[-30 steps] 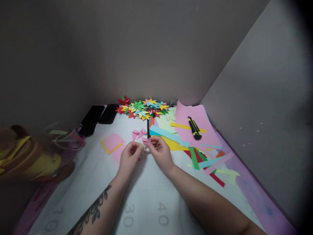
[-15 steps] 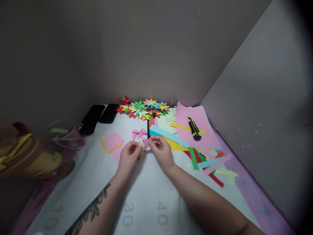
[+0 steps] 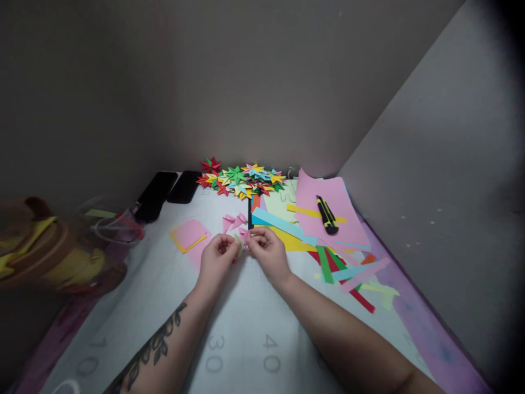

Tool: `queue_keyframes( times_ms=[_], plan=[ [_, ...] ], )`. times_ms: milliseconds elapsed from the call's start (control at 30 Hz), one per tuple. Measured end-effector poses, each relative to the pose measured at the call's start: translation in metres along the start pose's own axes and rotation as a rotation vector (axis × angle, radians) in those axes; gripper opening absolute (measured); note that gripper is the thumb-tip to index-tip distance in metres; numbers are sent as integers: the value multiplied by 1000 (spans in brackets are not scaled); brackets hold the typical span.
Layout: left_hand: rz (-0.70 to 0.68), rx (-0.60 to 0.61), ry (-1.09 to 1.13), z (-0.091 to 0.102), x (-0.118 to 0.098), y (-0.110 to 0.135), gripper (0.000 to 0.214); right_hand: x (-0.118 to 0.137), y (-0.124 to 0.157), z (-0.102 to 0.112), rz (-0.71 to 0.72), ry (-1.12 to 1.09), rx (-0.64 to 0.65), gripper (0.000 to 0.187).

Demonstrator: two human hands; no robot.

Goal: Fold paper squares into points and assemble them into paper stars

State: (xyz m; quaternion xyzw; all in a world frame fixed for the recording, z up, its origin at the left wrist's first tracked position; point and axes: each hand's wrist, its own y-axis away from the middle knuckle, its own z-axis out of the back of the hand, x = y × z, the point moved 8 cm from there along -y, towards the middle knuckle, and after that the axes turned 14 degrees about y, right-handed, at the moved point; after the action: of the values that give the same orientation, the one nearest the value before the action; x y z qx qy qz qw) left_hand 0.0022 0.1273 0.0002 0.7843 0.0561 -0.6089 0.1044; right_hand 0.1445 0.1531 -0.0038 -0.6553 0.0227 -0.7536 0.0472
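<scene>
My left hand [image 3: 217, 260] and my right hand [image 3: 268, 253] meet over the white mat [image 3: 241, 328], fingers pinched on a small folded paper piece [image 3: 241, 241] of pink and pale green held between them. Just beyond the fingers lie two folded pink paper points [image 3: 233, 221]. A pink square on a yellow one [image 3: 187, 235] lies to the left of my left hand. My left forearm bears a dark tattoo.
A heap of many-coloured paper stars [image 3: 241, 181] sits by the back wall. Two black phones [image 3: 170, 191] lie at the back left. A black-and-yellow utility knife [image 3: 327, 214] rests on pink sheets [image 3: 332, 216], with loose coloured strips [image 3: 348, 273] at the right. A clear container [image 3: 110, 230] stands left.
Both hands have drawn slightly closer together around the folded piece. The view has shifted a little; nothing else on the mat has moved.
</scene>
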Motion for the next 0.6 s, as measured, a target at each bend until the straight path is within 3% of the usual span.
queue_keyframes(
  times_ms=[400,600],
  plan=[
    [12,-27,-31,4,1,0,20,-5,-1,-8,-28,-66,73,25],
    [8,-30,-18,3,2,1,17,0,0,-5,20,23,13,20]
  ],
)
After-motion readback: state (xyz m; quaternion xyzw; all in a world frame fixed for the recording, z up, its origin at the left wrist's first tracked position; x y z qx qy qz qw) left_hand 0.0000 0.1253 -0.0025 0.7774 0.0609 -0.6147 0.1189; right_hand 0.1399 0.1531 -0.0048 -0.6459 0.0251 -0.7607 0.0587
